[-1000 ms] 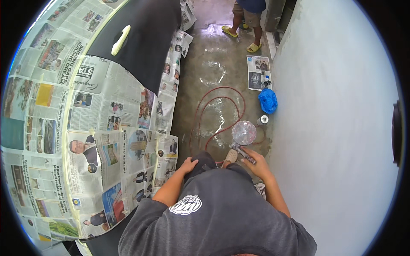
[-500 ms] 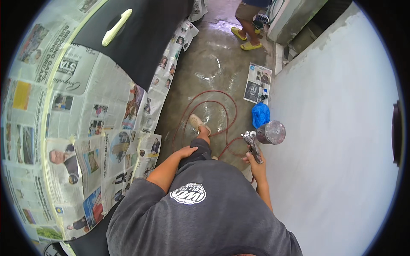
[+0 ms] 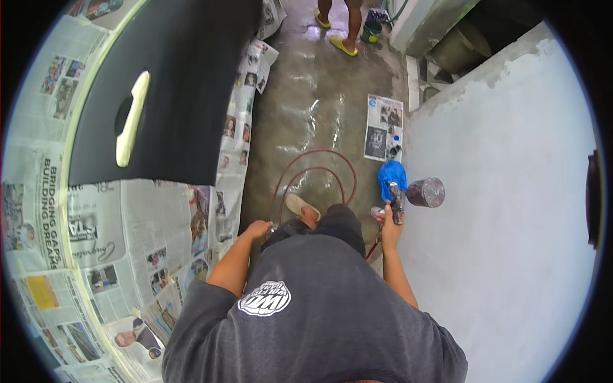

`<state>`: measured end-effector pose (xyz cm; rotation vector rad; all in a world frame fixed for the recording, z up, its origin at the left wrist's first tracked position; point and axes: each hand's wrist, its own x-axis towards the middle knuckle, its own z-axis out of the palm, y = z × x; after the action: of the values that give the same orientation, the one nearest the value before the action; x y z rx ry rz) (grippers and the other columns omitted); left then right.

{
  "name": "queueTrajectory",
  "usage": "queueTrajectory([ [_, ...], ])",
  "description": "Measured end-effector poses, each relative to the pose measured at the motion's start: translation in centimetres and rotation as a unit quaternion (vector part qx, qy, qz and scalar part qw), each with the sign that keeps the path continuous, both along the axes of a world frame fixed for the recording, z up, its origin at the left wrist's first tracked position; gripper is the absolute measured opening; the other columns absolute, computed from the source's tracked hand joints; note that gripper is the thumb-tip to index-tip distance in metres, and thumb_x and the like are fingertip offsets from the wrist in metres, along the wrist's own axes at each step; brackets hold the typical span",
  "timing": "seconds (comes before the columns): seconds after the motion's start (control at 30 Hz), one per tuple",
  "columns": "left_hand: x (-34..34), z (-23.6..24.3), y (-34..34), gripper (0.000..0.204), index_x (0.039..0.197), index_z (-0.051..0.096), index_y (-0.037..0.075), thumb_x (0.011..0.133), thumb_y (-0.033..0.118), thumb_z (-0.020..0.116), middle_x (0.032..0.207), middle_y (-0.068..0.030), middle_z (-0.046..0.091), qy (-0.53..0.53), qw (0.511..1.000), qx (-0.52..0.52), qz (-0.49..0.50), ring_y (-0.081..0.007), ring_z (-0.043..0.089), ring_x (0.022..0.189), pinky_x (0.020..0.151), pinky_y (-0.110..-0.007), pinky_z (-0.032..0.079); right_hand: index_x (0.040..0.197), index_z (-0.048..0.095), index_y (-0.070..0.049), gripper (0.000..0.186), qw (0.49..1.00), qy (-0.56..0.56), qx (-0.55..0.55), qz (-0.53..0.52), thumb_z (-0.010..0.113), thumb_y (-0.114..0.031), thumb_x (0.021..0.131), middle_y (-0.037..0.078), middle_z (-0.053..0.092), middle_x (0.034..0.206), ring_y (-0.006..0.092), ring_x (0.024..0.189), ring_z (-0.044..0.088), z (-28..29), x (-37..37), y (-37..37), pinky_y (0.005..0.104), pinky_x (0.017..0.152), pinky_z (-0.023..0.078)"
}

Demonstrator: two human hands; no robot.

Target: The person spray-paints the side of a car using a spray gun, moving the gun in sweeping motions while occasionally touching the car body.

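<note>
My right hand [image 3: 388, 225] is wrapped round the handle of a spray gun [image 3: 397, 203], held out beside my right hip. The gun's paint-spattered round cup [image 3: 426, 193] sticks out toward the white wall. My left hand [image 3: 258, 230] is low by my left hip, its fingers closed. A small shiny piece shows at its fingertips, close to the red hose [image 3: 313, 151]; I cannot make out what it is. To my left stands a black car door panel [image 3: 172, 96], its handle [image 3: 133, 120] covered in pale yellow tape. Taped newspaper [image 3: 137, 223] covers the surface around the panel.
Red hose loops lie on the wet concrete floor [image 3: 294, 108] ahead. A newspaper sheet [image 3: 383, 118] and a blue plastic bag [image 3: 391, 173] lie by the white wall [image 3: 498, 223] on my right. Farther off, a person in yellow slippers [image 3: 345, 46] stands near a dark bucket [image 3: 371, 30].
My view has shifted, and the black panel fills more of it. My left hand has left my thigh and moved outward. The spray gun has swung slightly right. The other person has stepped farther away.
</note>
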<state>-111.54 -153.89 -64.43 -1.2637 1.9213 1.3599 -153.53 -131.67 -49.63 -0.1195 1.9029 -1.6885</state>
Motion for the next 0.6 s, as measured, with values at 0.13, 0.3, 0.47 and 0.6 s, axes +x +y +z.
queueTrajectory([
  [0.13, 1.1, -2.4, -2.0, 0.052, 0.085, 0.073, 0.001, 0.099, 0.045, 0.050, 0.090, -0.0216, 0.072, 0.056, 0.994, -0.041, -0.081, -0.0403, 0.067, 0.091, 0.081, -0.050, 0.049, 0.135, 0.051, 0.000, 0.047, 0.995, -0.025, 0.012, -0.094, 0.068, -0.027, 0.100, 0.014, 0.068, 0.115, 0.0211, 0.074, 0.074, -2.3, -3.0, -5.0, 0.0285, 0.060, 0.058],
  [0.3, -0.7, -2.2, -1.7, 0.044, 0.105, 0.072, -0.002, 0.095, 0.038, 0.057, 0.108, -0.0264, 0.071, 0.016, 0.999, -0.020, -0.040, -0.0438, 0.067, 0.107, 0.093, -0.051, 0.050, 0.137, 0.049, 0.000, 0.053, 0.982, -0.040, 0.050, -0.175, 0.068, -0.032, 0.099, 0.015, 0.068, 0.112, 0.0252, 0.068, 0.074, -5.8, -7.4, -8.0, 0.0276, 0.050, 0.055],
  [0.47, -3.0, -1.4, -3.5, 0.036, 0.102, 0.071, -0.002, 0.092, 0.031, 0.060, 0.107, -0.0267, 0.071, 0.002, 0.992, 0.082, 0.092, -0.0450, 0.067, 0.106, 0.089, -0.050, 0.051, 0.136, 0.051, -0.002, 0.052, 0.967, -0.031, 0.087, -0.236, 0.067, -0.035, 0.100, 0.013, 0.068, 0.115, 0.0255, 0.068, 0.073, -8.9, -10.7, -9.2, 0.0272, 0.050, 0.054],
  [0.6, -3.9, -1.6, -7.7, 0.027, 0.098, 0.071, 0.002, 0.090, 0.025, 0.060, 0.100, -0.0256, 0.071, -0.006, 0.998, 0.055, 0.011, -0.0412, 0.069, 0.097, 0.083, -0.047, 0.053, 0.129, 0.056, -0.004, 0.046, 0.953, -0.047, 0.100, -0.281, 0.068, -0.037, 0.099, 0.011, 0.068, 0.114, 0.0244, 0.068, 0.073, -9.8, -13.0, -11.4, 0.0259, 0.049, 0.051],
])
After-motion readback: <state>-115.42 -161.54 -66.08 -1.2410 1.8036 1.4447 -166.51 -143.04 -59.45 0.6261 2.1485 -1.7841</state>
